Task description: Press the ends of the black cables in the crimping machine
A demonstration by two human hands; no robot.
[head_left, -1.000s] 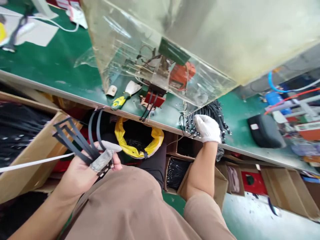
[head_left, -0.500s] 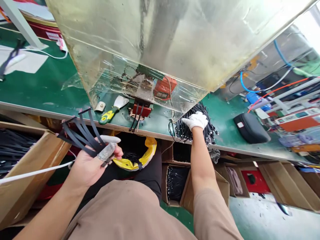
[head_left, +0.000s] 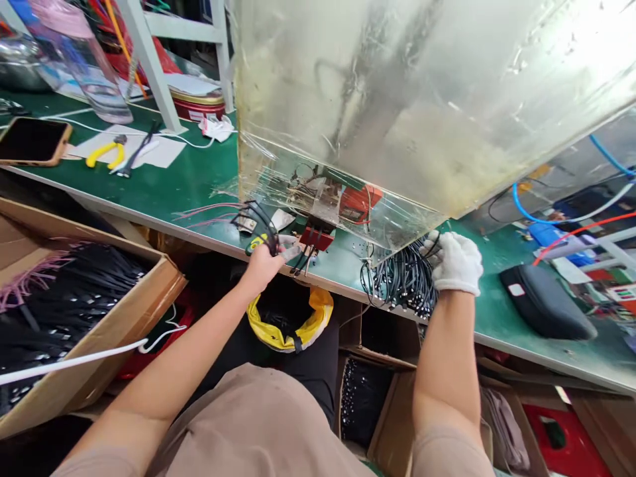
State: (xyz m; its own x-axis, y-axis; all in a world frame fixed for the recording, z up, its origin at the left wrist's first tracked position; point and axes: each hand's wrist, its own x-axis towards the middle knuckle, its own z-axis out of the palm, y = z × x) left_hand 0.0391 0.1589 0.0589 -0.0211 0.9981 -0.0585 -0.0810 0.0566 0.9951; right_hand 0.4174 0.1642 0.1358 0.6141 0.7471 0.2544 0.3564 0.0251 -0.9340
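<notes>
My left hand (head_left: 264,268), with pale covers on some fingers, is closed around a bunch of flat black cables (head_left: 256,215) at the bench's front edge. Thin pink wires trail leftward from them. Just right of this hand is a small dark red block (head_left: 318,238), with black cables hanging from its front. A scraper with a green-and-yellow handle (head_left: 257,244) lies partly behind the left hand. My right hand (head_left: 456,262), in a white glove, pinches a thin black cable at the right end of a heap of black cables (head_left: 405,278).
A cloudy plastic cover (head_left: 348,99) overhangs the work spot. Below the bench edge sits a yellow-rimmed bag (head_left: 322,311). A cardboard box (head_left: 144,298) of black cables stands at left. Yellow-handled pliers (head_left: 106,152), a phone (head_left: 34,140) and a black case (head_left: 544,301) lie on the bench.
My left hand has carried the black cables forward and right to beside the red block. My right hand has shifted from atop the heap to its right end. The view has swung left.
</notes>
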